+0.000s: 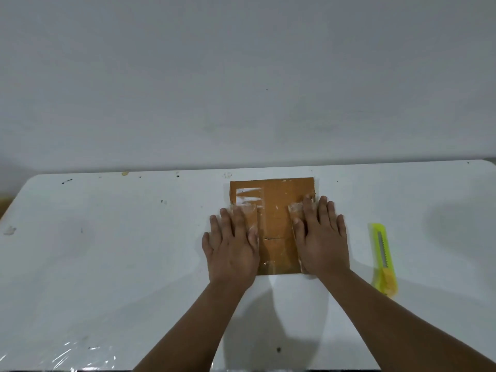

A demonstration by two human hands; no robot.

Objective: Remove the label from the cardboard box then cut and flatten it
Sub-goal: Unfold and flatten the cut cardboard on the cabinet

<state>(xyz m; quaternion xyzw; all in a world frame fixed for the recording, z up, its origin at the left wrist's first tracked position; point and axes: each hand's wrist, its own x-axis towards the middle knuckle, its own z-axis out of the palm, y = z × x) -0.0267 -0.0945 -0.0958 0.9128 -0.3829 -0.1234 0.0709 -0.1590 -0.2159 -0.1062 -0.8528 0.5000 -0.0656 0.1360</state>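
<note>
I see the white worktop [107, 237] carrying the flattened cardboard box [276, 210] near its far edge. My left hand [232, 248] and right hand [322, 237] press its side flaps, fingers straight, each grip open. A yellow cutter [383, 259] lies right of them.

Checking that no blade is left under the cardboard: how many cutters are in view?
1. The yellow-green utility knife lies on the white table, right of the flattened cardboard box and clear of the right hand. Another under the cardboard cannot be ruled out.
</note>
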